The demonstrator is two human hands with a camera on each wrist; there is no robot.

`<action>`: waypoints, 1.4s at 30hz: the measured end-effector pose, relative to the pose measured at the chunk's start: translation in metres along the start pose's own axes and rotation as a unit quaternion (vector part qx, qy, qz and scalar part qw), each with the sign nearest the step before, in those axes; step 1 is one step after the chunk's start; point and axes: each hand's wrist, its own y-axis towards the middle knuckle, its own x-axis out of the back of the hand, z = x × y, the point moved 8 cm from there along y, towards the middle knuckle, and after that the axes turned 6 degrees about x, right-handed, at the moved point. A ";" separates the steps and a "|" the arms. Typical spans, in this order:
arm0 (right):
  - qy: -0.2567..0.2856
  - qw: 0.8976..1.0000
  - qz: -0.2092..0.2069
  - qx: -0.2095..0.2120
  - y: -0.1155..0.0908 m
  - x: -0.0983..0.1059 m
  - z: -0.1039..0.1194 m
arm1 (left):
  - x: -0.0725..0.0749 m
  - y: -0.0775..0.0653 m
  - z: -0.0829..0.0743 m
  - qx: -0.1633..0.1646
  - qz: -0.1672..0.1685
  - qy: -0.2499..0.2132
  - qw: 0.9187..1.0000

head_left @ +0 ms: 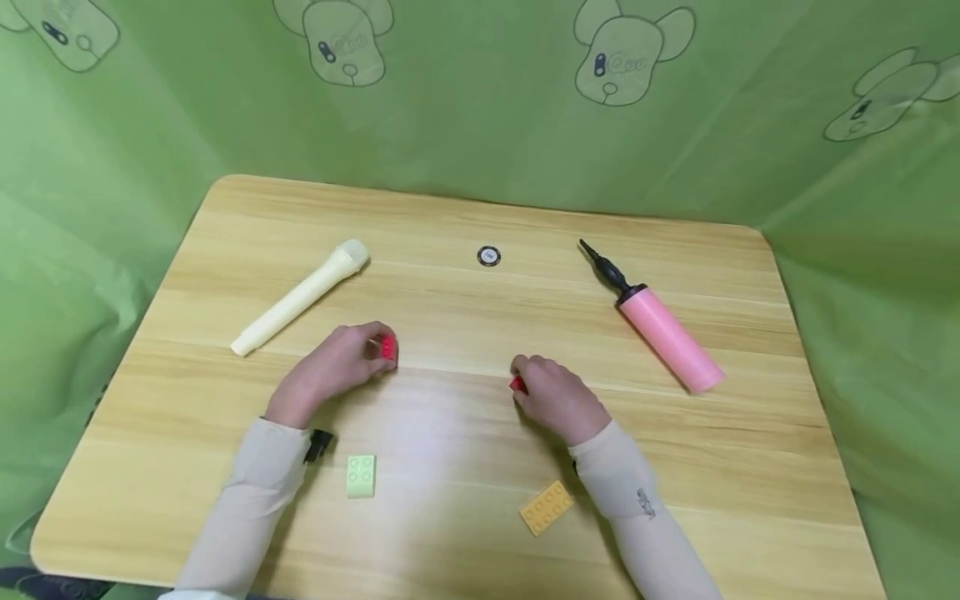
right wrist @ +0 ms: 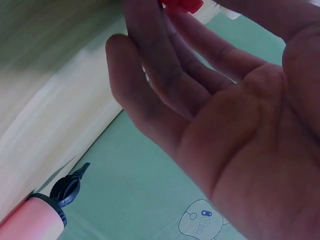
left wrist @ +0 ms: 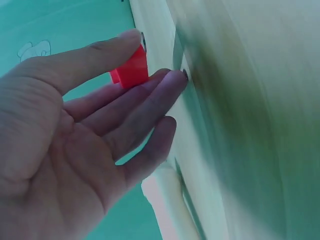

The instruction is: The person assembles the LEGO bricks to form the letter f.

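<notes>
Creased green cloth [head_left: 480,158] hangs behind the round-cornered, wood-grained table [head_left: 438,517]. Over its middle we see the left hand [head_left: 337,362] pinching a studded red block [head_left: 387,347] between thumb and fingers; the right hand [head_left: 558,396] pinches a second red block [head_left: 517,384], mostly hidden. Nearer us lie a pale-green brick [head_left: 361,477] and an orange brick [head_left: 547,507], both studded.

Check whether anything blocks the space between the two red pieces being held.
Nothing visible: in the head view, only tabletop shows between the red brick in the left hand and the red piece in the right hand.
</notes>
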 end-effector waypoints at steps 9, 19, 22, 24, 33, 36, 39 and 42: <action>0.003 0.999 -0.042 0.018 -0.005 0.013 0.006 | -0.010 0.002 -0.016 -0.030 -0.001 -0.018 0.999; -0.062 0.976 -0.167 0.122 -0.017 0.052 0.038 | -0.014 0.002 -0.050 -0.079 -0.042 0.013 0.996; -0.062 0.970 -0.193 0.133 -0.020 0.062 0.047 | -0.013 0.002 -0.062 -0.094 -0.064 0.013 0.993; -0.053 0.966 -0.210 0.139 -0.022 0.068 0.053 | -0.013 0.002 -0.068 -0.101 -0.079 0.006 0.992; -0.022 0.946 -0.258 0.194 -0.025 0.082 0.077 | -0.018 0.001 -0.095 -0.126 -0.112 -0.004 0.986; -0.028 0.945 -0.260 0.198 -0.024 0.083 0.080 | -0.020 -0.002 -0.103 -0.143 -0.125 0.005 0.982; -0.032 0.944 -0.264 0.198 -0.025 0.083 0.081 | -0.023 -0.005 -0.109 -0.161 -0.142 0.012 0.977; -0.029 0.943 -0.267 0.197 -0.025 0.085 0.083 | -0.025 -0.006 -0.113 -0.169 -0.156 0.014 0.973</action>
